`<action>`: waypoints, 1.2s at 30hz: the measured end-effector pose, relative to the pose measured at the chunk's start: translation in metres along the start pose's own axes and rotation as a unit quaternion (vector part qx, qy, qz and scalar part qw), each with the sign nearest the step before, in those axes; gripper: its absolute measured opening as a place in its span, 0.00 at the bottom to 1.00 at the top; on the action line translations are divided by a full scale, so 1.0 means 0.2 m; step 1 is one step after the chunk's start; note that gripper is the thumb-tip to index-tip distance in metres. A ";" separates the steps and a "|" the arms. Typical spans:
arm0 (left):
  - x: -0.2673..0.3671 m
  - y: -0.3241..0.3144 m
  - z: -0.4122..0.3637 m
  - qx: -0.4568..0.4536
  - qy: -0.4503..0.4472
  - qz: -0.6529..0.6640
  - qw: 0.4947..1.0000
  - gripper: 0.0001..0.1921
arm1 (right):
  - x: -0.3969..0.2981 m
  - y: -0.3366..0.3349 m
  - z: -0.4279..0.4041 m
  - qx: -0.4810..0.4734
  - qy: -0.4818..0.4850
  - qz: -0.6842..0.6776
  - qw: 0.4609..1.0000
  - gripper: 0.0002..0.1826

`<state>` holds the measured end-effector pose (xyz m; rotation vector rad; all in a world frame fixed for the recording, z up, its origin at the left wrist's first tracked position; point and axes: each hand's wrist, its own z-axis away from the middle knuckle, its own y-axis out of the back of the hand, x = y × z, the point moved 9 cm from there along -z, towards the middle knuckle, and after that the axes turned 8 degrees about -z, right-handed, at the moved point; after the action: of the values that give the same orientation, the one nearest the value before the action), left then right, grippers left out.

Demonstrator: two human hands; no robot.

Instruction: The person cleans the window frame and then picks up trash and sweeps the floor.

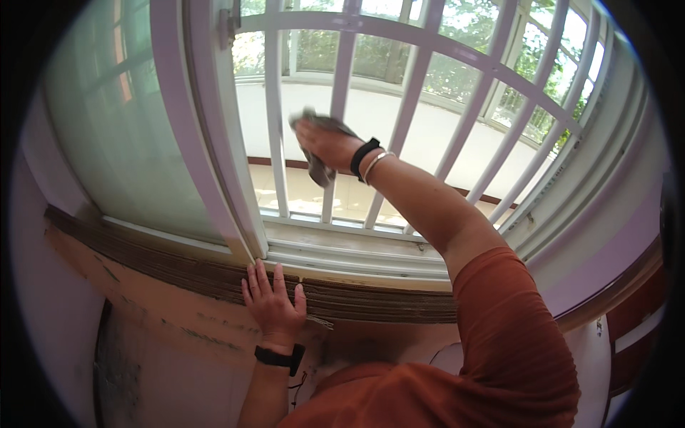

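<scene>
My right hand [327, 143] reaches forward with a dark grey cloth [320, 172] bunched under its palm and fingers. The cloth lies against one of the white upright bars [342, 80] of the window grille, and its edges are blurred. Lower down, my left hand [273, 299] rests flat with fingers spread on the brown ridged edge [374, 302] of the window ledge. Its fingertips reach the foot of the white sliding window frame [254, 230]. No object is in the left hand.
A frosted glass pane [123, 134] stands at the left. White sliding tracks [364, 262] run along the sill below the bars. Beyond the grille are a white low wall [444, 128], a tiled floor [348, 190] and outer windows with trees behind. Dark reddish wood [637, 326] stands at the right.
</scene>
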<state>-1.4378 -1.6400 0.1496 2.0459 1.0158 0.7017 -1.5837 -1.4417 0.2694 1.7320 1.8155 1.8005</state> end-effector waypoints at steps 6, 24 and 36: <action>0.00 0.02 0.00 0.000 0.003 0.001 1.000 0.26 | -0.38 -0.40 0.27 -0.334 0.090 -0.112 0.932 0.19; 0.06 0.00 0.01 0.009 -0.032 -0.058 0.998 0.25 | 0.54 0.93 0.65 0.068 -0.313 0.020 0.947 0.08; 0.11 -0.01 0.06 0.006 -0.060 -0.091 0.994 0.25 | -0.02 1.96 1.85 0.256 -0.463 -0.023 0.848 0.19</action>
<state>-1.4191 -1.6254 0.1440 1.9490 1.1223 0.4742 -1.0826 -1.3224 0.4289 2.1054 1.8472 0.2389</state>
